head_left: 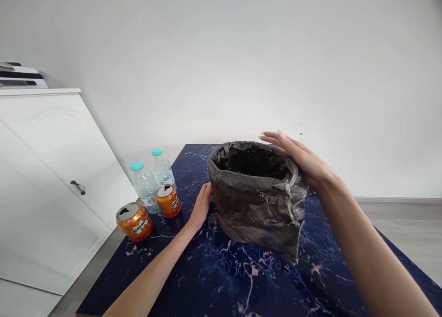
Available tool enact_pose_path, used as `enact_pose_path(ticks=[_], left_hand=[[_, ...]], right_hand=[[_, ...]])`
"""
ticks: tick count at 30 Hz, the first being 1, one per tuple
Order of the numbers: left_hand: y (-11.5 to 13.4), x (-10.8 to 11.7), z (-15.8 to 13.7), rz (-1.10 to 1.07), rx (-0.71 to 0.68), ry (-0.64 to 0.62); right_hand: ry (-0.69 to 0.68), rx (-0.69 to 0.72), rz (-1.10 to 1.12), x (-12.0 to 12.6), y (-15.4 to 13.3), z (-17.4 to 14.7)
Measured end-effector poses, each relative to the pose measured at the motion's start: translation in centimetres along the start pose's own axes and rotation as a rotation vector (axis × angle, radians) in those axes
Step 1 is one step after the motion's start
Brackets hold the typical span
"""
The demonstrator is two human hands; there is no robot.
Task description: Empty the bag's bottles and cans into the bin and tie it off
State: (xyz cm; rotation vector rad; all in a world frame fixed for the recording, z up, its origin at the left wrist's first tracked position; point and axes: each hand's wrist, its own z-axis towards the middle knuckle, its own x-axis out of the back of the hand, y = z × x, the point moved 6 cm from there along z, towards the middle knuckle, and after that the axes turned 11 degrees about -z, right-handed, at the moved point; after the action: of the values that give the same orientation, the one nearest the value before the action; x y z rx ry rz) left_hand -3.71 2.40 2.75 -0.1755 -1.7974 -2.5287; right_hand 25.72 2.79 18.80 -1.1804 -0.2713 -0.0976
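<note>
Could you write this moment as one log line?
left hand: at bag's left side | right hand: at bag's right rim | bag: black, over bin | table, left: two bottles, two cans

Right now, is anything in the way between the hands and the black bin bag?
Nothing visible is: the left hand is at the left side of the black bin bag, the right hand at its right rim. The Mirinda cans and plastic bottles stand off to the left.

Arms (159,271) reaching forward; left hand (201,204) low, right hand (304,159) higher, fingers (287,145) extended.
</note>
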Motion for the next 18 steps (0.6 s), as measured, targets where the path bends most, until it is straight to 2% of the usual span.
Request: enact_pose_path(ticks=[6, 9, 14, 18], left_hand=[[3.2, -0.6, -1.4, -0.129, -0.037, -0.087], [4.7, -1.2, -1.9, -0.109, -0.057, -0.16], [4.5, -2.6, -3.1, -0.017, 0.014, -0.22], [3.9, -2.7, -4.4, 0.039, 0.013, -0.194]], right_hand=[[-0.174, -0.055, 0.077, -1.1, 1.7, 0.7], [-0.2, -0.052, 0.163, -1.3, 2.3, 0.8], [-0.232, -0.061, 0.267, -2.3, 2.8, 0.6], [-0.234, -0.012, 0.282, -2.7, 2.8, 0.5]])
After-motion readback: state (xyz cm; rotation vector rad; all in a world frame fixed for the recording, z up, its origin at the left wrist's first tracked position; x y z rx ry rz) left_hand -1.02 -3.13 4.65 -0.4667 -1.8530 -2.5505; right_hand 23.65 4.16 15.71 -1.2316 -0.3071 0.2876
